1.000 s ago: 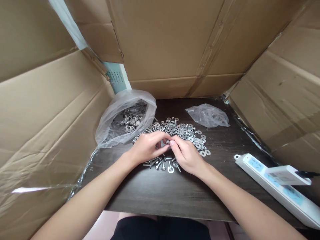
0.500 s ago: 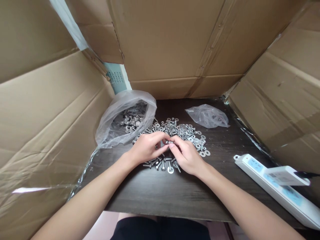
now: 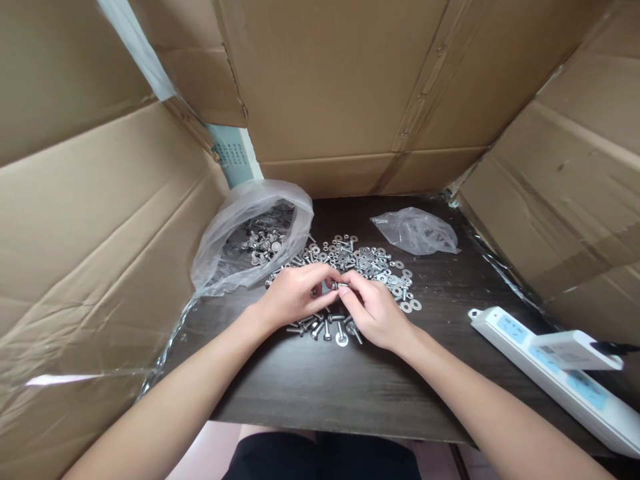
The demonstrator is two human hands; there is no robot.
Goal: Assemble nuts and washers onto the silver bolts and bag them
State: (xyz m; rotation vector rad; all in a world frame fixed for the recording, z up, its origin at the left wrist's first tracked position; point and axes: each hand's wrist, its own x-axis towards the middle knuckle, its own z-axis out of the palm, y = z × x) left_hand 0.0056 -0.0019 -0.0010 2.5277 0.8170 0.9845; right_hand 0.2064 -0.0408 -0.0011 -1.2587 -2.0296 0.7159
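Observation:
Between my two hands is a small metal bolt (image 3: 340,285), lying roughly sideways. My left hand (image 3: 299,291) is closed on its left end, thumb and forefinger curled round it. From the other side my right hand (image 3: 374,308) pinches the bolt's right end with thumb and fingertips. Whether a nut or washer sits on it is too small to tell. Just below the hands lie several loose bolts (image 3: 327,330), one with a washer (image 3: 341,339) by it. Behind the hands spreads a pile of washers, nuts and bolts (image 3: 367,260), partly covered by them.
An open clear plastic bag (image 3: 207,263) with bolts inside stands at the left. A smaller plastic bag (image 3: 417,230) lies at the back right. A white power strip (image 3: 530,363) with a plugged-in adapter runs along the right. Cardboard walls (image 3: 350,87) surround the dark table (image 3: 310,390).
My right thumb and fingertips have shifted slightly, so more of the bolt shows between the hands than a second ago. My left hand stays in place. The pile and bags look unchanged.

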